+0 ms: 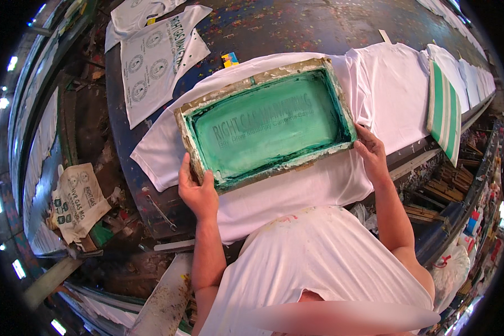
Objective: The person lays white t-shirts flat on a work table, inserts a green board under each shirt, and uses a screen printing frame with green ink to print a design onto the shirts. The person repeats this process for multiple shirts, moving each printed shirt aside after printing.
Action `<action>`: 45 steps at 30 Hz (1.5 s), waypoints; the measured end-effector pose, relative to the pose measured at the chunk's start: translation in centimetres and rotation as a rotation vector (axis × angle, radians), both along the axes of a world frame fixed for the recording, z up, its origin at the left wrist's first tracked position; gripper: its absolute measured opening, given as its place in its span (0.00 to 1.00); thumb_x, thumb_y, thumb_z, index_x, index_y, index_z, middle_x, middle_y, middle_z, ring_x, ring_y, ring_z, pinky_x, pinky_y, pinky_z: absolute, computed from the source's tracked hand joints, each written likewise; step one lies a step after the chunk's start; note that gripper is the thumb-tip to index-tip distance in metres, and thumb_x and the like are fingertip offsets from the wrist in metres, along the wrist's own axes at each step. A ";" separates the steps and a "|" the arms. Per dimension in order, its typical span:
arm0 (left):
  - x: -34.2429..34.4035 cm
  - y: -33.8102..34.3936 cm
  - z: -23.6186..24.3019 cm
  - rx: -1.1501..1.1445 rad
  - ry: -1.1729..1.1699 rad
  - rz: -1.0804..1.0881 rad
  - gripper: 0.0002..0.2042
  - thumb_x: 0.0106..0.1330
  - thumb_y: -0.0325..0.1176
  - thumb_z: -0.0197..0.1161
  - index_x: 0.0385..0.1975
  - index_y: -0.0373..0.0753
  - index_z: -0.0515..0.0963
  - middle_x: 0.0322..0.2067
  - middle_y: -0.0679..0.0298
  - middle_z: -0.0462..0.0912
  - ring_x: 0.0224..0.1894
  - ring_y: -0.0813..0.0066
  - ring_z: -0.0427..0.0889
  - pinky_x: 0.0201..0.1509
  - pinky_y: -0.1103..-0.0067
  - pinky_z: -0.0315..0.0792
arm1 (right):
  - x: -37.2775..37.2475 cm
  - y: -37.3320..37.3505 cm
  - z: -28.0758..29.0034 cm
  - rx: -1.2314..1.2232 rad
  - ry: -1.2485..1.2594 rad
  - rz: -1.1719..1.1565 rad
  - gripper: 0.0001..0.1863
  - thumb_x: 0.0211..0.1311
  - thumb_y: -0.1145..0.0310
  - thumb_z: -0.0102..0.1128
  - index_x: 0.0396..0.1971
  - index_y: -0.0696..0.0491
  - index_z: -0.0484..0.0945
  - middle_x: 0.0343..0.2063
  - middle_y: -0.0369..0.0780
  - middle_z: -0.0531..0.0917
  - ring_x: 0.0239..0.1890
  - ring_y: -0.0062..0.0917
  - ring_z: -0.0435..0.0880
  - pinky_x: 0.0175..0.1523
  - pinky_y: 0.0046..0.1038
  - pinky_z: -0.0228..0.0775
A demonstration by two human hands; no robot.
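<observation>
A rectangular screen-printing frame (263, 124) lies tilted in front of me, its wooden sides smeared with dark green ink and its green mesh carrying faint lettering. My left hand (199, 190) grips its near left corner, thumb along the near side. At the right end, my right hand (371, 154) holds the frame near the corner, with the fingers partly hidden behind the wood. Beneath it, a white T-shirt (297, 193) is spread over the dark table. I cannot tell whether the frame touches the cloth.
More white shirts (397, 92) line the table to the right, with a green-striped cloth (444, 109) over the edge. Printed fabric (151, 67) lies at the far left. A wrench (162, 214) rests at the near left edge. Wood pieces (439, 187) fill a lower shelf.
</observation>
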State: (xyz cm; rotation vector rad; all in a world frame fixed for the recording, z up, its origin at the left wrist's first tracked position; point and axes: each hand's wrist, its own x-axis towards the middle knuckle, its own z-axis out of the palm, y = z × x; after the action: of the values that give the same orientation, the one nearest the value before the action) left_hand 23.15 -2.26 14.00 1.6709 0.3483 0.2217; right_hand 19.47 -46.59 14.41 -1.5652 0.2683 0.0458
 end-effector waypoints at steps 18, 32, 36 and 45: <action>0.7 0.7 -0.9 -0.103 -0.019 0.013 0.34 0.63 0.10 0.62 0.72 0.27 0.67 0.63 0.54 0.79 0.61 0.70 0.82 0.68 0.75 0.75 | -1.0 0.3 -0.8 0.021 0.014 -0.025 0.32 0.76 0.70 0.61 0.75 0.63 0.66 0.70 0.44 0.76 0.72 0.27 0.73 0.79 0.32 0.58; 0.8 0.4 -0.5 -0.075 0.001 0.014 0.34 0.64 0.11 0.63 0.73 0.29 0.67 0.66 0.54 0.75 0.65 0.66 0.78 0.72 0.72 0.70 | -1.0 -0.1 -1.1 0.039 0.027 -0.027 0.31 0.76 0.69 0.63 0.74 0.62 0.69 0.68 0.42 0.78 0.70 0.25 0.75 0.77 0.30 0.59; 1.0 0.4 -0.3 -0.098 0.016 0.010 0.34 0.63 0.10 0.63 0.72 0.29 0.67 0.66 0.54 0.75 0.65 0.66 0.78 0.72 0.71 0.71 | -1.1 -0.2 -1.2 0.011 0.021 -0.028 0.31 0.75 0.69 0.64 0.74 0.61 0.70 0.67 0.41 0.78 0.69 0.25 0.76 0.76 0.30 0.61; 0.6 0.3 0.0 -0.074 0.052 0.032 0.34 0.63 0.10 0.61 0.73 0.27 0.67 0.66 0.52 0.76 0.63 0.67 0.80 0.70 0.72 0.73 | -0.6 0.3 -0.4 0.040 0.011 -0.035 0.32 0.72 0.70 0.66 0.73 0.61 0.71 0.66 0.40 0.78 0.67 0.26 0.77 0.75 0.30 0.62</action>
State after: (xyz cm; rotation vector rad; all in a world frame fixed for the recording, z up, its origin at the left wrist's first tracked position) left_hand 23.80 -1.97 14.00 1.6009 0.4180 0.1877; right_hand 18.83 -46.28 14.03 -1.5201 0.3015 0.0317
